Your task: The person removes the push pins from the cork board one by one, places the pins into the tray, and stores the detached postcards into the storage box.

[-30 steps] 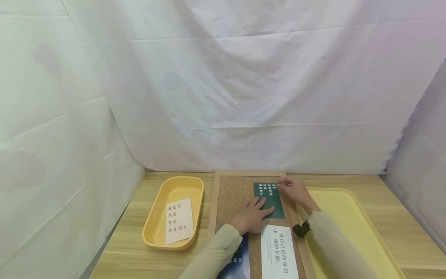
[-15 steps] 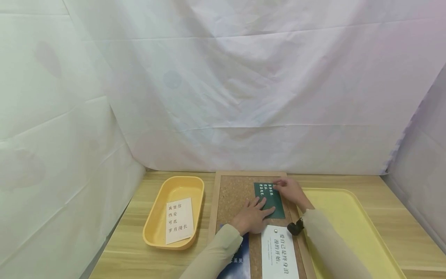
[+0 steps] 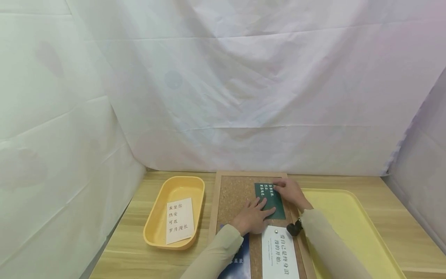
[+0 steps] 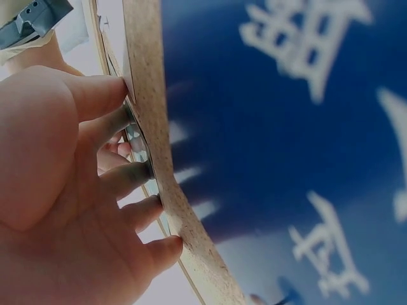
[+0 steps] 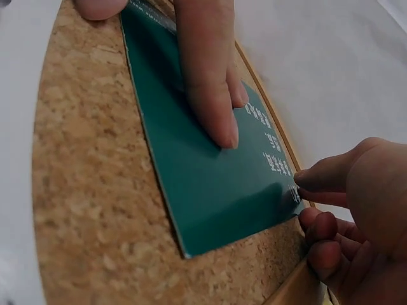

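On the framed corkboard (image 3: 234, 195) lies a green card (image 3: 276, 204) with white lettering. My left hand (image 3: 251, 217) presses on it with spread fingers. At the card's far right corner, my right hand (image 3: 291, 191) bends its thumb and fingers around the edge; in the right wrist view these fingertips (image 5: 321, 227) pinch the corner and cover part of the text. Nearer to me a white card (image 3: 281, 254) with a silver pin (image 3: 276, 231) at its top lies beside a dark blue card (image 3: 238, 267), partly hidden by the left sleeve. That blue card also fills the left wrist view.
An orange-yellow basin (image 3: 153, 217) stands left of the board, with a cream lettered card (image 3: 180, 229) in it. To the right, a pale yellow tray (image 3: 343, 217) lies partly beneath the right forearm. White cloth (image 3: 223, 97) closes off the back and sides.
My right hand has shifted slightly left, from the green card's outer corner onto its lettering, and now covers more of it. My left hand stays in place.
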`<state>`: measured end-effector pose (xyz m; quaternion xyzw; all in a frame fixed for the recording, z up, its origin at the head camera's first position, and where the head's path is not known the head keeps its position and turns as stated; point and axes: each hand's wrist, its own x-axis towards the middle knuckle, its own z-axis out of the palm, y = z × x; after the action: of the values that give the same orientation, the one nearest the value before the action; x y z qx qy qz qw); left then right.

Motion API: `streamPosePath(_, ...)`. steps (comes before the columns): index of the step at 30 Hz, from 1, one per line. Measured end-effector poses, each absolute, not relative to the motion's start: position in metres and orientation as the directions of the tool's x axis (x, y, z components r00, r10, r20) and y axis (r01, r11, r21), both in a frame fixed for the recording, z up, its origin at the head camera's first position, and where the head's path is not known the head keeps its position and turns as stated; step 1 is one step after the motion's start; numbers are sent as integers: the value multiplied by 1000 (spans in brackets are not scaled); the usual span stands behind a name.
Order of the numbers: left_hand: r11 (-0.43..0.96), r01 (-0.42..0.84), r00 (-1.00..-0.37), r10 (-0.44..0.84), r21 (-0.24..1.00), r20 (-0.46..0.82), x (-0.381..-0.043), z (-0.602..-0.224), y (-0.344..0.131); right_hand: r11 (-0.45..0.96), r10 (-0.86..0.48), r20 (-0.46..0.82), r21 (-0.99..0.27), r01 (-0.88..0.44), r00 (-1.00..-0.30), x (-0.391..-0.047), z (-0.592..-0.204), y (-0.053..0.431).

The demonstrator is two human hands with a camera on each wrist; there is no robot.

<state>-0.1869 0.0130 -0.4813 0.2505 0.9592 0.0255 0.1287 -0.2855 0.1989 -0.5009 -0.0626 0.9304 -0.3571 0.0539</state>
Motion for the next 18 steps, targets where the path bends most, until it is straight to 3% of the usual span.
streamPosePath(18,846,515,-829,533,141,-167,-190,-481,11,794,-156,-135,-606,-43,-978,-293,-491,191)
